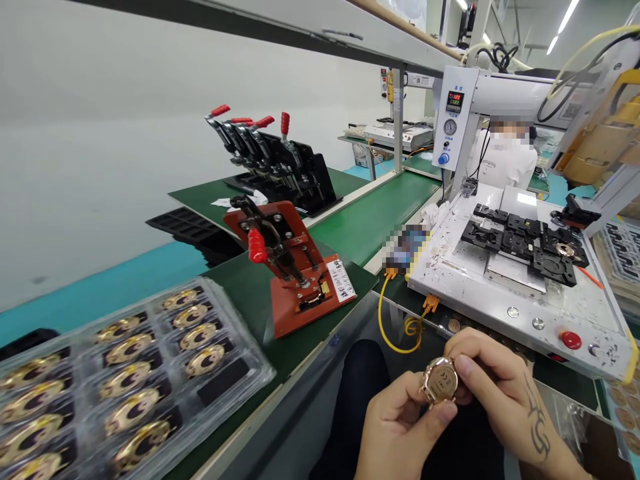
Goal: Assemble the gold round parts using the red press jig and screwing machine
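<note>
Both my hands hold a round gold-coloured watch case [441, 381] in front of my lap, below the bench edge. My left hand [400, 427] grips it from below, thumb lying across its lower rim. My right hand [493, 380] pinches its right side from above with fingers curled. The case's flat back faces me. A clear plastic tray [235, 373] of several gold watch cases [131, 350] lies at the left on the green bench. A red toggle-clamp fixture [290, 267] stands just right of that tray.
A white dispensing machine bed [500, 293] with black jigs [525, 243] and a red button [571, 340] sits to the right. A row of black toggle clamps [273, 160] stands further back. A yellow cable [395, 327] hangs off the bench. Another person in white [505, 160] works behind.
</note>
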A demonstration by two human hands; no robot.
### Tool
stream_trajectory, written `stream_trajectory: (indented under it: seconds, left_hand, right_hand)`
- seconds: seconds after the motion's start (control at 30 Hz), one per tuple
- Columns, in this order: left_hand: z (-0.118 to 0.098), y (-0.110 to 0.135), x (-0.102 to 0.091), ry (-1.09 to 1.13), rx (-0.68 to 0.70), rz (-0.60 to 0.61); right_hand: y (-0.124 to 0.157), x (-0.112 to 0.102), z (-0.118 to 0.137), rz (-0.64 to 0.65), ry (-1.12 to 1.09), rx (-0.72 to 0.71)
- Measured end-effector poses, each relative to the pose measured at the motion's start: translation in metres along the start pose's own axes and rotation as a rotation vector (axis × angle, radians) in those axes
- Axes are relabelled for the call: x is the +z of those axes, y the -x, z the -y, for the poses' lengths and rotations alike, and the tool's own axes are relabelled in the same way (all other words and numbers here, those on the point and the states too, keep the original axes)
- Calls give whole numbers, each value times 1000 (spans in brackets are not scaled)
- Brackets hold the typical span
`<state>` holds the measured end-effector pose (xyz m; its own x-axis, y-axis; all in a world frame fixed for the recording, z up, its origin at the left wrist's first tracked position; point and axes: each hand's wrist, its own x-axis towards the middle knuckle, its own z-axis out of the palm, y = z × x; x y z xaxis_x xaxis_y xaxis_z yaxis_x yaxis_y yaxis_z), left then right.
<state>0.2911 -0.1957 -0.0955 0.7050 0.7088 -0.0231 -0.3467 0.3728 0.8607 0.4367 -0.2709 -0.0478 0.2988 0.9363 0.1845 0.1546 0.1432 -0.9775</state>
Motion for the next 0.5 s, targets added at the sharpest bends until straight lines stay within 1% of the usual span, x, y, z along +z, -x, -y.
stream_trajectory:
  seconds: [0.13,0.3,0.43,0.5]
  left_hand:
    - [2,-2,-3,50,-28,33]
    - [1,0,4,148,-65,-2]
    - [-3,1,10,141,-67,-57]
    - [-3,0,10,134,-69,-55]
  right_hand:
    - [0,-3,0,-16,51,-40]
    - [-1,-4,0,-27,124,-79]
    - [-1,-4,-1,-27,129,-74]
    - [-2,-4,0,-29,126,-71]
